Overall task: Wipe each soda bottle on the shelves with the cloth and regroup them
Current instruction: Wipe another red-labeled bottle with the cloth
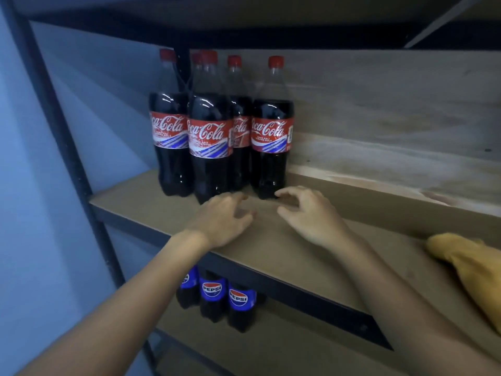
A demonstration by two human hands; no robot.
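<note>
Five Coke bottles point(208, 126) stand bunched at the shelf's point(298, 245) 11 o'clock end, upright and touching. Both hands hover just before them, left hand point(222, 221) and right hand point(306, 213) apart, fingers loosely curled, holding nothing. At 4 o'clock lies the yellow cloth point(471, 267). Three Pepsi bottles point(214, 291) stand on the shelf below, partly hidden.

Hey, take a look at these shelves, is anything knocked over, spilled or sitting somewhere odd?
Nothing is tipped or spilled: the Coca-Cola bottles stand upright in a cluster, as do the Pepsi bottles on the shelf below. One oddity: the yellow cloth lies far off at the shelf's right end, while both the left hand and right hand are empty.
</note>
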